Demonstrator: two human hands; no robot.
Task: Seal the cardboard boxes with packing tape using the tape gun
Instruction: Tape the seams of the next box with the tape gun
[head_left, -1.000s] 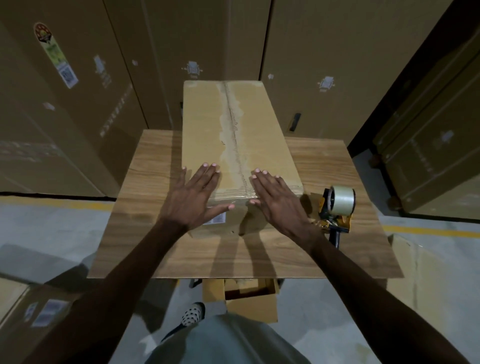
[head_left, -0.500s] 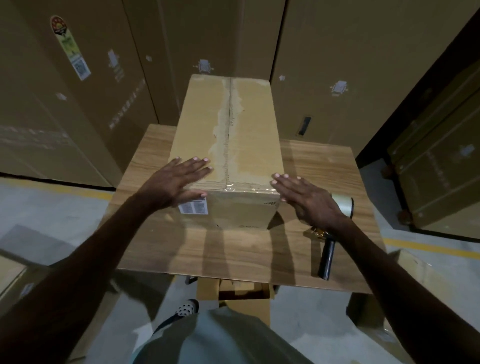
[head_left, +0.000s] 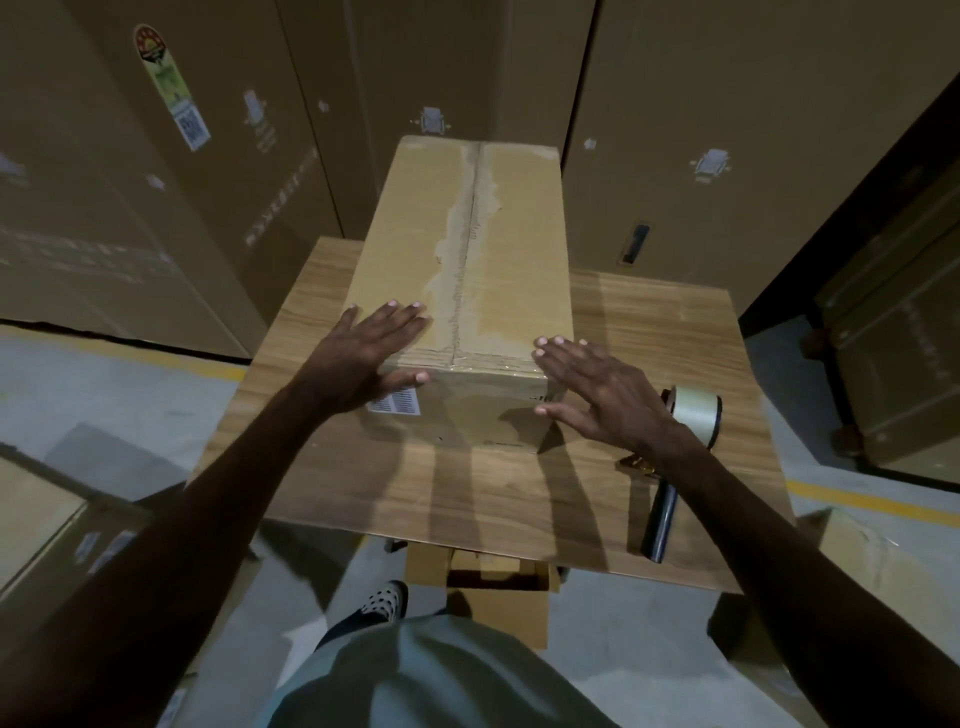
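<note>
A long closed cardboard box (head_left: 498, 249) lies lengthwise on the wooden table (head_left: 675, 332), with clear tape along its top seam and over the near edge. My left hand (head_left: 369, 358) rests flat on the box's near left corner, thumb down its front face beside a barcode label (head_left: 395, 401). My right hand (head_left: 597, 389) is spread with fingers apart at the near right corner, fingertips touching the top edge. The tape gun (head_left: 675, 457) lies on the table just right of my right wrist, its roll toward the far side and its black handle toward me.
Tall cardboard cartons (head_left: 701, 130) stand close behind and to the left of the table. More cartons on a dolly (head_left: 893, 364) sit to the right. A small open box (head_left: 493, 582) is on the floor under the table's near edge, by my foot (head_left: 382, 603).
Both hands have slid outward from the box's top middle to its near corners. The camera view has shifted, so the box appears further right and closer.
</note>
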